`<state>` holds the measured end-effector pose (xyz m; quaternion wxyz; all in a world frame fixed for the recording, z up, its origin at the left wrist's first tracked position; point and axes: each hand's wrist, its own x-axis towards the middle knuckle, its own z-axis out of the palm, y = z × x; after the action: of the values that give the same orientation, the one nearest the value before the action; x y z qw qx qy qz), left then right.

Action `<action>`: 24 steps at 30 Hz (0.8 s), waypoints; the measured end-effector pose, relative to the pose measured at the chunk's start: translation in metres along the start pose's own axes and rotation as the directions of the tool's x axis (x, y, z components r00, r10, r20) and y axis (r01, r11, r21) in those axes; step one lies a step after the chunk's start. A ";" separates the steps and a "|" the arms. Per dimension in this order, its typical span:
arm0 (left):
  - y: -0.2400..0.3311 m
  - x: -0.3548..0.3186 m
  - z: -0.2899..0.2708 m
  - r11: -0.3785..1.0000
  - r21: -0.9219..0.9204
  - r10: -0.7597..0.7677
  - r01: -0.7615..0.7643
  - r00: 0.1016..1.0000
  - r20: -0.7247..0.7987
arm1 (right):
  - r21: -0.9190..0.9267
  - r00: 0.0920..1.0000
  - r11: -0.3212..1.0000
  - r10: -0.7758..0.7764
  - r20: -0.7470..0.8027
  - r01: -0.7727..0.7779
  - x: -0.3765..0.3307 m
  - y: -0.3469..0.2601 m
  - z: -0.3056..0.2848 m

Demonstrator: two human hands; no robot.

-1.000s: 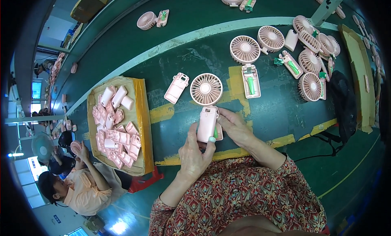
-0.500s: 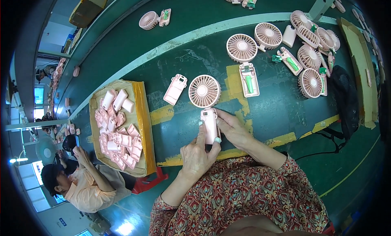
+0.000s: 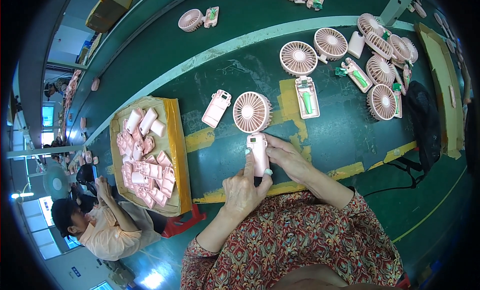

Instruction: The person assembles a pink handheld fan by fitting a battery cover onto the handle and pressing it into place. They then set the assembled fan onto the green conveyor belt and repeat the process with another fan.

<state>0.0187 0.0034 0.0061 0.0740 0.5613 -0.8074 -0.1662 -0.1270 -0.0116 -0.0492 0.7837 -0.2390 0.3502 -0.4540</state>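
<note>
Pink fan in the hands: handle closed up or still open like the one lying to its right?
Closed. The pink fan shows a smooth pink handle between both hands; the open fan body beside it exposes a green part.

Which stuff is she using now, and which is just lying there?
In use: pink handheld fan, held by left hand and right hand.

Lying about: pink handle shell, cardboard box of pink parts, open fan handle, finished fans, black fan.

A single head-worn fisheye view is looking steeply down from above the person's chest onto a green worktable (image 3: pixel 165 50), facing forward; the left hand (image 3: pixel 243 187) and right hand (image 3: pixel 287 157) are sitting close below centre, while table edges are bending toward the dark rim
</note>
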 end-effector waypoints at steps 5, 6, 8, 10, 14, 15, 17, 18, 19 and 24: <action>-0.003 -0.003 0.004 0.999 0.015 0.031 -0.031 0.999 -0.018 | -0.015 0.999 0.999 -0.036 -0.033 0.035 0.000 0.002 0.005; -0.002 -0.003 0.005 0.999 0.016 0.046 -0.045 0.999 -0.026 | -0.107 0.996 0.992 -0.077 -0.045 0.072 0.000 0.001 0.007; -0.001 -0.002 0.004 0.999 0.023 0.036 -0.036 0.999 0.003 | -0.204 0.992 0.973 -0.118 -0.051 0.106 0.001 0.001 0.008; 0.001 -0.003 0.003 0.999 0.032 0.021 -0.022 0.999 0.028 | -0.161 0.988 0.981 -0.127 -0.089 0.111 0.003 0.006 0.008; 0.003 -0.002 -0.004 1.000 0.011 -0.022 0.021 0.997 0.070 | -0.060 0.991 0.994 -0.098 -0.095 0.093 0.003 0.004 0.007; 0.002 -0.002 -0.006 0.998 -0.046 -0.046 0.050 0.996 0.082 | -0.005 0.992 0.997 -0.083 -0.092 0.083 0.002 0.003 0.006; -0.015 0.002 0.009 0.936 -0.321 -0.109 0.143 0.987 0.120 | 0.073 0.994 0.994 -0.071 -0.079 0.077 0.001 0.004 0.001; -0.019 0.007 0.011 0.797 -0.559 -0.155 0.230 0.971 0.180 | 0.065 0.995 0.995 -0.070 -0.074 0.075 -0.001 0.005 0.001; -0.019 0.011 0.010 0.584 -0.704 -0.175 0.405 0.909 0.378 | 0.102 0.994 0.990 -0.095 -0.051 0.100 -0.002 0.005 0.002; -0.020 0.016 0.007 0.534 -0.770 -0.047 0.350 0.921 0.386 | 0.116 0.993 0.987 -0.116 0.015 0.113 -0.008 -0.007 0.003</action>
<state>0.0281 -0.0169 -0.0082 0.1775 0.5148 -0.5643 -0.6205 -0.1311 -0.0082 -0.0399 0.7725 -0.2180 0.3006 -0.5152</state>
